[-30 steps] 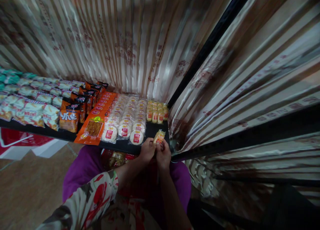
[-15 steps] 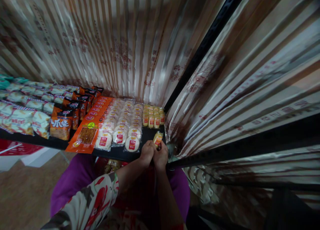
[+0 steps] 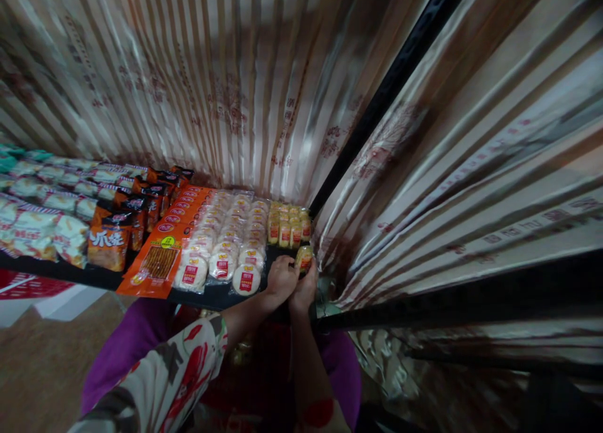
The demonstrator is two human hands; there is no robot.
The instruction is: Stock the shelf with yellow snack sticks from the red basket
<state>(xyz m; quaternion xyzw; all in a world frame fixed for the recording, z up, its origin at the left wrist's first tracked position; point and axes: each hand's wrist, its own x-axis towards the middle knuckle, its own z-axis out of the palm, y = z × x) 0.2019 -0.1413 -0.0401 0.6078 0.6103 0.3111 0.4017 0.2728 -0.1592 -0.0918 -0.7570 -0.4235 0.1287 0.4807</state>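
At the shelf's front right, a small yellow snack packet (image 3: 304, 258) with a red label stands nearly upright in my hands. My right hand (image 3: 304, 290) is closed around its lower right side. Against its left side are the bent fingers of my left hand (image 3: 282, 279), closed on the packet too; the fingertips are partly hidden. Just beyond lie rows of matching yellow packets (image 3: 289, 225). Left of my hands are columns of round white wrapped cakes (image 3: 245, 279), with orange snack bags (image 3: 157, 263) beside them.
Brown-orange bags (image 3: 109, 244) and white snack packs (image 3: 32, 232) fill the left of the black shelf (image 3: 211, 300). A black post (image 3: 377, 112) rises at the back right corner. Striped curtains (image 3: 226, 75) hang behind and to the right.
Both hands have shifted slightly right with the yellow packet. The packet has turned more upright between them. My view has moved a little.
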